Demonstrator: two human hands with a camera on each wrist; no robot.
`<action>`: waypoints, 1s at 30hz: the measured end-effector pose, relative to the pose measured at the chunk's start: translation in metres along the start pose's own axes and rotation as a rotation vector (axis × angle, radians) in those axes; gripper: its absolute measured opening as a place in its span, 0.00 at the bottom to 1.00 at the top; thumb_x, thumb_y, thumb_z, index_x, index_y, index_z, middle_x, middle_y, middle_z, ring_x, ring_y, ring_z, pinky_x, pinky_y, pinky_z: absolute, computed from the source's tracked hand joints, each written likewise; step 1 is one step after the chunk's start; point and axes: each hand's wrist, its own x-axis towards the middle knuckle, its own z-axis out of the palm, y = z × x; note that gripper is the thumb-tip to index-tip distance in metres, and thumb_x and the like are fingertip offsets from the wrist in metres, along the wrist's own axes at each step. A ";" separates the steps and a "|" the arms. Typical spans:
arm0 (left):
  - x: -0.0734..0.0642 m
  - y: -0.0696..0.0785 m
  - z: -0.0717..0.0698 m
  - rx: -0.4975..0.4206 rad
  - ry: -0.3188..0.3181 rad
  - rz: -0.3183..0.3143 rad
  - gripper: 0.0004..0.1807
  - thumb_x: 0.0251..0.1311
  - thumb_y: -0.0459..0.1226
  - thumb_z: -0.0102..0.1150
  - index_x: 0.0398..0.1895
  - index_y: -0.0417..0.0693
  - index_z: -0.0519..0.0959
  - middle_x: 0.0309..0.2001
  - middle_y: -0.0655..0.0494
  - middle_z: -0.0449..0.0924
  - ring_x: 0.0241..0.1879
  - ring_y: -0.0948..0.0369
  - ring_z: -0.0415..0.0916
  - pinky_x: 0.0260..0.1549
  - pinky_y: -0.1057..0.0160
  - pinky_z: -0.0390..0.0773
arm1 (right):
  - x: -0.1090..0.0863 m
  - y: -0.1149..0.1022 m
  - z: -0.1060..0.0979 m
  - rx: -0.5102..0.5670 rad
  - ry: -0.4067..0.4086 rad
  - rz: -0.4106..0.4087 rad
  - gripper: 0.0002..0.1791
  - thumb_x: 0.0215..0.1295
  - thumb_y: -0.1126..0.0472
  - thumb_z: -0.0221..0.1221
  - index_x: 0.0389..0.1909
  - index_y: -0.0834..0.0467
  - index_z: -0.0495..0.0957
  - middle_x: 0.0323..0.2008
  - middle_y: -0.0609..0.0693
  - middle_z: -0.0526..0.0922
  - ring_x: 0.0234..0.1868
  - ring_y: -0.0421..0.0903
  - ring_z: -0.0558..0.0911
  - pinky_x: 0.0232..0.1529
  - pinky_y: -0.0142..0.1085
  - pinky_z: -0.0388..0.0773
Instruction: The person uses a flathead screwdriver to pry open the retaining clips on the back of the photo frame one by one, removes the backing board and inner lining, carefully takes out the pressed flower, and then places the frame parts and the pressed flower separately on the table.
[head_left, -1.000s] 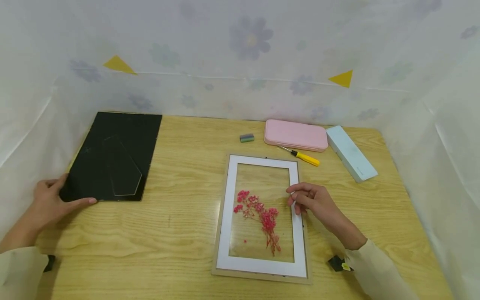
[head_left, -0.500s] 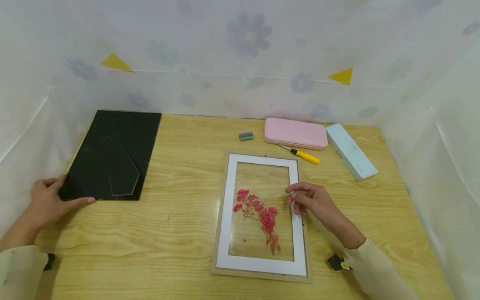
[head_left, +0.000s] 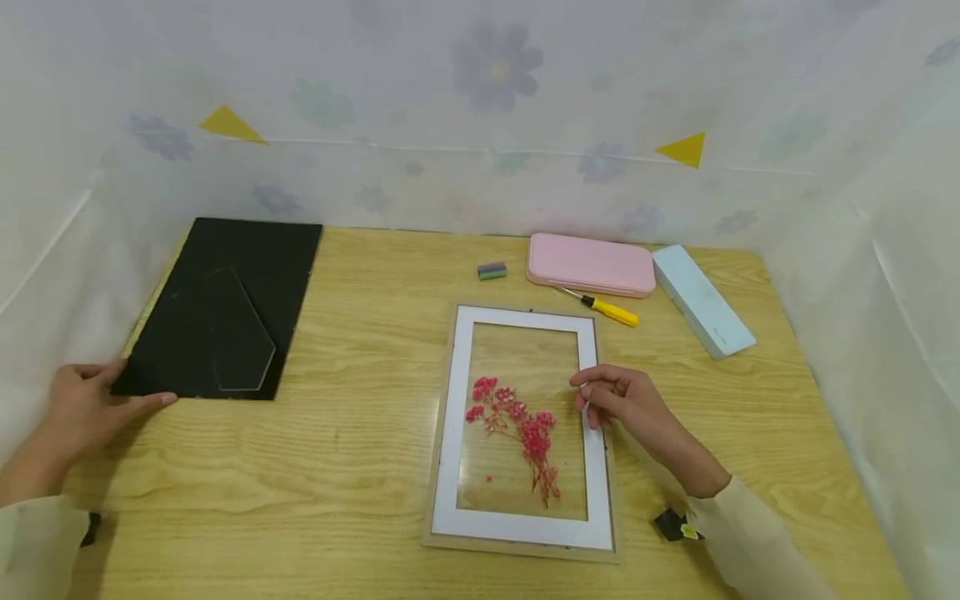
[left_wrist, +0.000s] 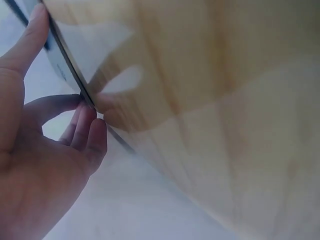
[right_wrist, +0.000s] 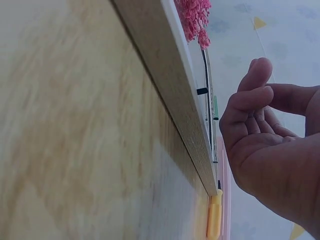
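At the left lies a black frame backing board (head_left: 180, 325) with an outlined stand flap. My left hand (head_left: 81, 415) grips its near-left corner, thumb along the near edge and fingers at the left side. In the left wrist view, those fingertips (left_wrist: 97, 127) meet the board's thin edge. A light wooden picture frame (head_left: 521, 553) lies flat right of the middle, with a white mat (head_left: 525, 530) and pink dried flowers (head_left: 537, 435) inside its window. Above the frame's right side hovers my right hand (head_left: 628, 407), loosely curled, thumb near the index finger, holding nothing.
Behind the frame lie a yellow-handled screwdriver (head_left: 615, 312), a pink case (head_left: 591, 265) and a small striped block (head_left: 492, 271). A pale blue box (head_left: 703, 302) stands at the back right. White flowered sheeting (head_left: 420, 92) walls the table on three sides.
My left hand has shifted a little left, and the near end of the black backing board has swung left with it. My right hand and the picture frame have stayed put.
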 end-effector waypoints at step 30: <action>-0.012 0.061 -0.020 0.150 -0.075 -0.134 0.59 0.63 0.63 0.57 0.71 0.19 0.45 0.59 0.10 0.47 0.57 0.20 0.47 0.48 0.24 0.56 | -0.013 -0.001 0.004 -0.538 0.135 -0.027 0.09 0.71 0.63 0.59 0.46 0.64 0.79 0.21 0.48 0.76 0.19 0.42 0.72 0.21 0.33 0.70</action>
